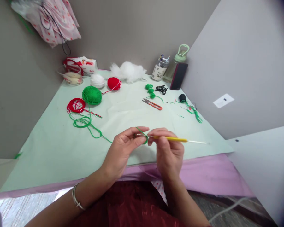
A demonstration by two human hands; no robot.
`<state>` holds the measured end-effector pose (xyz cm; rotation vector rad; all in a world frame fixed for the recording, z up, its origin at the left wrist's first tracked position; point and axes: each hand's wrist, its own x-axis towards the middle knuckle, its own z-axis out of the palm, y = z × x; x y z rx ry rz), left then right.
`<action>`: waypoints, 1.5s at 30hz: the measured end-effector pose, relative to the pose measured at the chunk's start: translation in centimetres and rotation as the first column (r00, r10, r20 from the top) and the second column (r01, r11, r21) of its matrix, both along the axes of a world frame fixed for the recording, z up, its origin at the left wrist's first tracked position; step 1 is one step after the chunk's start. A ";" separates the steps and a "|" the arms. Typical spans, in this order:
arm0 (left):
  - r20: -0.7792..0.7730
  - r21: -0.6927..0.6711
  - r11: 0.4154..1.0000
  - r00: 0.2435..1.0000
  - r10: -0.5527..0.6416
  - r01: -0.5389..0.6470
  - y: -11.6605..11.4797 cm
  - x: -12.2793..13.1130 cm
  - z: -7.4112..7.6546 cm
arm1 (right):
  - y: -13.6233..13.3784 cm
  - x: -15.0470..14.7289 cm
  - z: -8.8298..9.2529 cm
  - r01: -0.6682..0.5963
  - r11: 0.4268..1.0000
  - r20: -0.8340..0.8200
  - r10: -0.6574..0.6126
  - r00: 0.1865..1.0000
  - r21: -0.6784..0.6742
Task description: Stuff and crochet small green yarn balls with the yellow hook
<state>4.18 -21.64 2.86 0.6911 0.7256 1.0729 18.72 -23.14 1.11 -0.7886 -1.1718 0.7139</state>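
Observation:
My right hand (pixel 169 151) is closed around the yellow handle of a crochet hook (pixel 174 138), whose thin metal tip points left. Between thumb and fingers, my left hand (pixel 125 143) pinches a small piece of green crochet work (pixel 145 139). The hook's shaft passes at the green yarn there, close to my left fingertips. A strand of green yarn (pixel 101 135) runs from my left hand back across the table in loose loops toward the green yarn ball (pixel 92 96). The exact stitches are too small to make out.
Behind lie red yarn (pixel 114 83), white yarn (pixel 97 81), white stuffing (pixel 129 72), small green crocheted pieces (pixel 151 91), a black claw clip (pixel 161 90) and orange thread snips (pixel 152 104). A pen cup (pixel 159 71), bottle (pixel 171 71) and phone (pixel 179 76) stand at the back right.

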 end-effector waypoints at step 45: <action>-0.228 0.227 0.967 0.959 0.169 -0.116 0.5 -1.2 0.4 | -0.9 0.1 0.3 0.103 0.965 0.302 -0.176 0.937 0.242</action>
